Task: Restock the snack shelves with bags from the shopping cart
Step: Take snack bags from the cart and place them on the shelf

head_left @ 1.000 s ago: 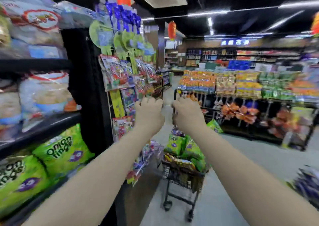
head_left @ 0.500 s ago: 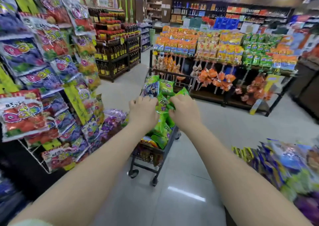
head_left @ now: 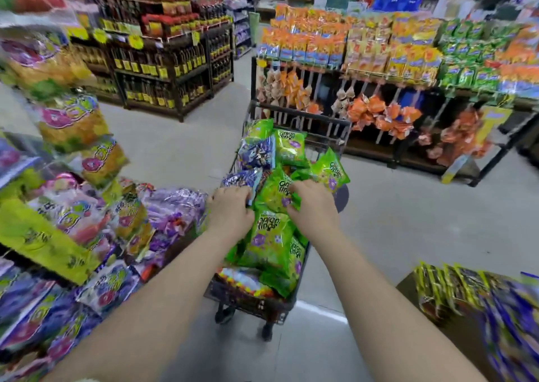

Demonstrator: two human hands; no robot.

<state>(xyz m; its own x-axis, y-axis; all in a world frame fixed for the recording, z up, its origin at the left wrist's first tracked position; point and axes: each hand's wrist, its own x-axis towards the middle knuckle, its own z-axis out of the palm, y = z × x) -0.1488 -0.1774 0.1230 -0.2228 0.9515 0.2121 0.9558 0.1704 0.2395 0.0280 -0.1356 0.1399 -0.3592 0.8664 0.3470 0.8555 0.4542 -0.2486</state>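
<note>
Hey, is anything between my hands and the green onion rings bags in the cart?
Nothing visible does. The left hand and right hand are at either side of the top green onion rings bag, which lies uncovered on the pile in the shopping cart.

Glossy plastic snack bags (head_left: 271,236), dark cart (head_left: 248,298) (seemingly metal), polished floor (head_left: 408,221)

"Onion rings" on green bags (head_left: 269,236) in cart (head_left: 248,297); print elsewhere too blurred.
</note>
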